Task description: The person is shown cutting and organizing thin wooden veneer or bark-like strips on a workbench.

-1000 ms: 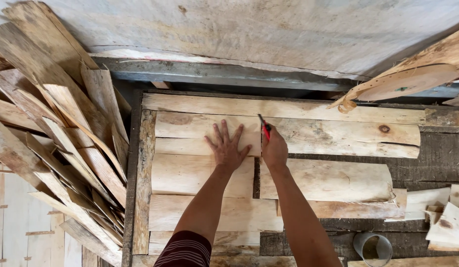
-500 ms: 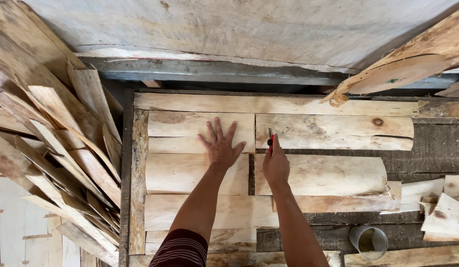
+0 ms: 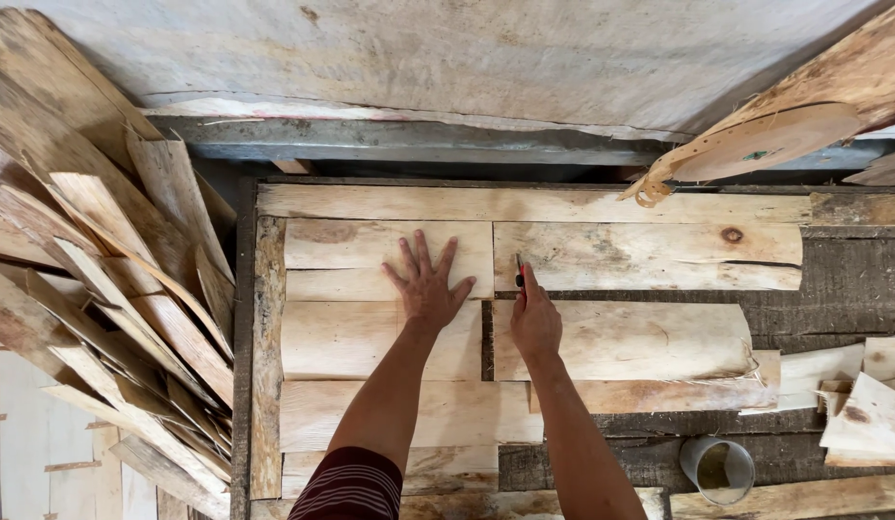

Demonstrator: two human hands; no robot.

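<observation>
Wooden slabs point(image 3: 390, 337) lie in rows across a dark plank table point(image 3: 833, 289) below a grey sheet, with loose offcuts point(image 3: 101, 289) stacked at the left and a small tin can point(image 3: 717, 469) at the lower right. The left hand point(image 3: 426, 285) presses flat, fingers spread, on the slabs; the right hand point(image 3: 534, 323) just beside it grips a pencil point(image 3: 520, 271) at the gap between boards.

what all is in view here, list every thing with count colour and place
flat boards: several, pale wood, laid in rows on the dark bench
dark bench: one, dark grey-brown, right of the boards
stacked offcuts: many, pale brown, heap at left
small pieces: a few, pale, right edge
tin can: one, grey, bottom right
slab: one, tan, upper right
marker: one, dark with red, in the right hand
left hand: flat on a board, fingers spread
right hand: gripping the marker
</observation>
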